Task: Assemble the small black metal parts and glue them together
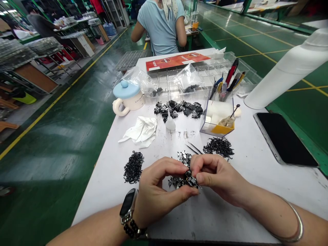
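Note:
Between the thumb and fingers of my left hand [161, 186] is a small black and silver part [191, 179], held just above the table. My right hand [217, 176] pinches at the right side of the same part; whether a smaller piece sits in its fingertips is hidden. Behind and below the hands lies a pile of small shiny metal pieces [183, 157]. Tweezers [195, 149] rest just beyond my right fingers. Small black hook-shaped pieces form one heap [133, 167] at left and another heap [219, 147] at right.
Farther back are more black parts [179, 108], a small white nozzle bottle [170, 122], a white cloth [142, 131], a lidded mug [128, 97] and a tool holder [217, 118]. At right stand a white bottle [287, 70] and a phone [285, 138]. A person [161, 27] sits ahead.

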The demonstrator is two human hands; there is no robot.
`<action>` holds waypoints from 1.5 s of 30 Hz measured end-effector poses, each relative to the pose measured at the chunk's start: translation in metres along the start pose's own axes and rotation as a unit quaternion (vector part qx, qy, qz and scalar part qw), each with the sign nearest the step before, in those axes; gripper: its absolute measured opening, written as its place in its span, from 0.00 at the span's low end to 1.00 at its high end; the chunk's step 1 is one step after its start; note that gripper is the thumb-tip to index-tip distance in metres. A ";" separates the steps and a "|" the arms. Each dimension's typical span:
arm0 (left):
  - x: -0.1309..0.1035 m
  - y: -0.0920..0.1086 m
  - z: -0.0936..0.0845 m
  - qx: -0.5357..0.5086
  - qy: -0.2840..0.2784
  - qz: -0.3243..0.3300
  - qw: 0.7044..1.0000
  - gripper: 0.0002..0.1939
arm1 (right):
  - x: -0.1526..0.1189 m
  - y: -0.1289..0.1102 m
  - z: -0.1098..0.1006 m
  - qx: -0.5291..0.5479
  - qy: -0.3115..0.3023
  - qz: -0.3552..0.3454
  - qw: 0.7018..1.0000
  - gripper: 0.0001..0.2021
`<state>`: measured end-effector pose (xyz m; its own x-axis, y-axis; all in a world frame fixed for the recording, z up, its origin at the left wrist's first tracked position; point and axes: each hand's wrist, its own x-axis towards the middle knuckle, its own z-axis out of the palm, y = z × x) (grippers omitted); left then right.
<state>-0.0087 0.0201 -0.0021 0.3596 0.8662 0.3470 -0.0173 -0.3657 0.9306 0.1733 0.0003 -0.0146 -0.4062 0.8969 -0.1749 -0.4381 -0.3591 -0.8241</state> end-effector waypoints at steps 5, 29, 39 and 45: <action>-0.001 -0.002 -0.001 0.002 0.000 0.009 1.000 0.18 | -0.003 0.003 0.002 -0.020 0.011 -0.029 0.999 0.05; 0.003 0.001 0.000 -0.113 -0.038 -0.077 0.990 0.17 | -0.009 -0.014 0.005 -0.145 -0.041 -0.029 0.988 0.08; 0.000 -0.003 -0.001 -0.133 -0.045 -0.073 0.987 0.19 | -0.006 -0.013 0.004 -0.063 -0.034 -0.011 0.997 0.07; 0.001 -0.006 0.000 -0.129 -0.045 -0.067 0.988 0.18 | -0.005 -0.009 0.002 -0.028 -0.033 -0.007 0.999 0.05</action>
<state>-0.0087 0.0231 -0.0070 0.4559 0.8628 0.2183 -0.1981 -0.1407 0.9700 0.1773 -0.0012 -0.0055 -0.4537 0.8819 -0.1284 -0.3996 -0.3301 -0.8552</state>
